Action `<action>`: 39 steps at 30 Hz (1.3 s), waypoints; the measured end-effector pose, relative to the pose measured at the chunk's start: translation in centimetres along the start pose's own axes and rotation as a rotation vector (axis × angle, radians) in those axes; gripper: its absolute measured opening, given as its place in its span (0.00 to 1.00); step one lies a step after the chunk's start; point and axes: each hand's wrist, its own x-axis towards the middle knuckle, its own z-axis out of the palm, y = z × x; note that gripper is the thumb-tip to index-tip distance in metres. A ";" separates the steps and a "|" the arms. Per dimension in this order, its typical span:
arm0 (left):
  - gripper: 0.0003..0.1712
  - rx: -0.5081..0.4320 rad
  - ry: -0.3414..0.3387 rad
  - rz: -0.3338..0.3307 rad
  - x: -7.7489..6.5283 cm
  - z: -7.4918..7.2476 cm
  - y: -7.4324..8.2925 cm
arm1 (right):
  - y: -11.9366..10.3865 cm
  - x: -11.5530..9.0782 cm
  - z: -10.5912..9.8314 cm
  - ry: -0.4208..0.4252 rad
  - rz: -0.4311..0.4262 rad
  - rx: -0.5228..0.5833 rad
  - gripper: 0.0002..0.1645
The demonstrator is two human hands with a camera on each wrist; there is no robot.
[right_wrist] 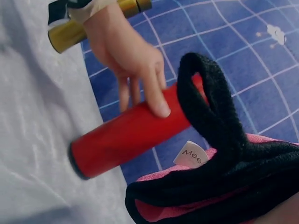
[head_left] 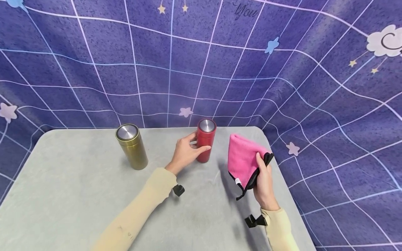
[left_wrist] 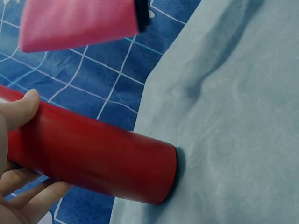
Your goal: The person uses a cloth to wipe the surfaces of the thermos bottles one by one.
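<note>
A red insulated bottle (head_left: 205, 146) with a silver lid stands upright near the back edge of the table. My left hand (head_left: 186, 152) grips its side, thumb across the front and fingers behind; the left wrist view shows the thumb and fingers on either side of the red bottle (left_wrist: 98, 149). To the right, my right hand (head_left: 264, 184) holds a folded pink towel (head_left: 243, 158) with black edging, raised over the table. In the right wrist view a black hanging loop (right_wrist: 210, 102) and a white label (right_wrist: 190, 155) stick out from the towel.
A gold insulated bottle (head_left: 133, 148) with a silver lid stands on the grey table (head_left: 78, 195), left of the red one. Behind and to the right hangs a purple-blue curtain (head_left: 201, 62) with grid lines, stars and clouds.
</note>
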 end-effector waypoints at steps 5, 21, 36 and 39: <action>0.42 0.050 -0.012 0.008 0.4 0.6 -0.2 | -1.1 -0.8 0.6 0.002 -0.030 0.004 0.15; 0.47 0.379 -0.069 -0.001 -0.1 0.9 1.0 | -2.9 -3.0 3.0 -0.053 -0.077 0.038 0.18; 0.44 0.357 -0.075 -0.033 -6.3 -4.6 -0.5 | -2.2 -5.3 6.5 -0.130 -0.051 0.001 0.16; 0.39 0.376 -0.044 -0.020 -8.3 -5.9 -0.7 | -1.4 -5.4 7.6 -0.162 -0.033 0.000 0.14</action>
